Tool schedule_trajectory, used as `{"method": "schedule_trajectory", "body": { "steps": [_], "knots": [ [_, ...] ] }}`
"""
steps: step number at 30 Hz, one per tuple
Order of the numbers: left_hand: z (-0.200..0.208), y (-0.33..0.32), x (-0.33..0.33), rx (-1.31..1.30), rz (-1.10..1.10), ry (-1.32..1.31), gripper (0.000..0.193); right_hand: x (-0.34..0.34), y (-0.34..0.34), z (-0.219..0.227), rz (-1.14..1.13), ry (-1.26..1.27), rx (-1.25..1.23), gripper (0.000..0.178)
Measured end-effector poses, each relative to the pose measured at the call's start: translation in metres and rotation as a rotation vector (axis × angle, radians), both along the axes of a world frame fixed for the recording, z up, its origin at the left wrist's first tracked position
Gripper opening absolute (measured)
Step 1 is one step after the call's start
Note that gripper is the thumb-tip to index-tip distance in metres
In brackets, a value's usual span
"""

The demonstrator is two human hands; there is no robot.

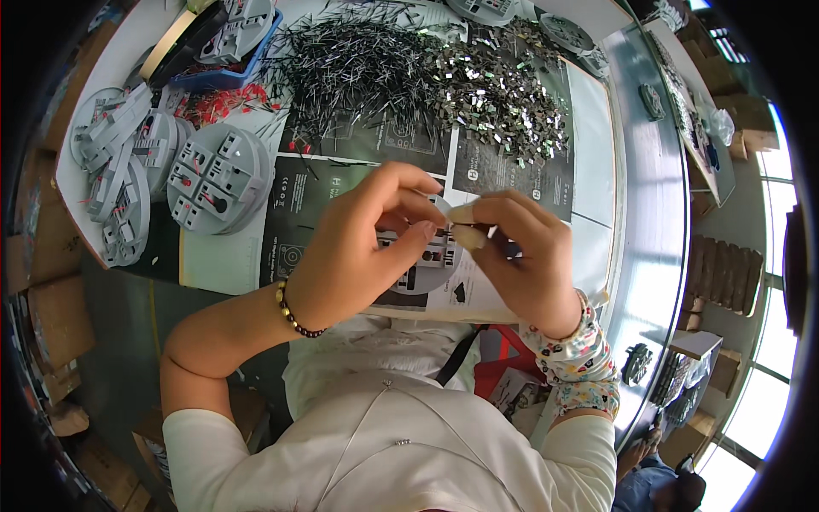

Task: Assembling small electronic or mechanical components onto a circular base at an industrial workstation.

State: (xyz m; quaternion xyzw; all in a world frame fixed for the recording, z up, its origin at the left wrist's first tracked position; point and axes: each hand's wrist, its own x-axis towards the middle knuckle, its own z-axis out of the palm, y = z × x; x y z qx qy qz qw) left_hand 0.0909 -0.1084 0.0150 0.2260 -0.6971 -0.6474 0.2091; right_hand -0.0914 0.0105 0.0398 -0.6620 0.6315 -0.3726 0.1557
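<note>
My left hand (363, 235) and my right hand (525, 243) meet fingertip to fingertip above a grey round plastic part (418, 280) near the table's front edge. Curled fingers and thumb on the left hand close together by the part's far side. Pale covers wrap the right thumb and forefinger (490, 212), which are pinched together. Whatever lies between the fingertips is too small or hidden to make out. The part has raised blocks and slots with dark pieces in them, and my hands hide much of it.
Beyond my hands lie a heap of thin black pins or leads (350, 68) and a pile of small shiny metal pieces (503, 98). Grey round parts (217, 179) are stacked at left, near red pieces (223, 104) and a blue tray (217, 81). Another person (657, 486) is at lower right.
</note>
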Motion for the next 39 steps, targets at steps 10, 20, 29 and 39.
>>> {"method": "schedule_trajectory", "body": {
  "steps": [10, 20, 29, 39],
  "knots": [
    [-0.035, -0.002, -0.004, -0.657, -0.136, 0.036, 0.016, -0.005, 0.036, -0.003, -0.136, -0.386, 0.403, 0.023],
    [-0.031, 0.006, -0.009, -0.757, -0.088, 0.018, 0.015, 0.018, 0.040, -0.008, 0.108, 0.278, -0.029, 0.020],
    [0.005, 0.007, -0.004, -0.156, -0.177, 0.127, 0.003, 0.020, 0.027, 0.007, -0.192, -0.219, 0.014, 0.021],
    [0.013, -0.021, 0.002, 0.681, -0.618, 0.097, 0.008, 0.002, 0.012, 0.016, 0.304, 0.309, -0.437, 0.016]
  ]
}}
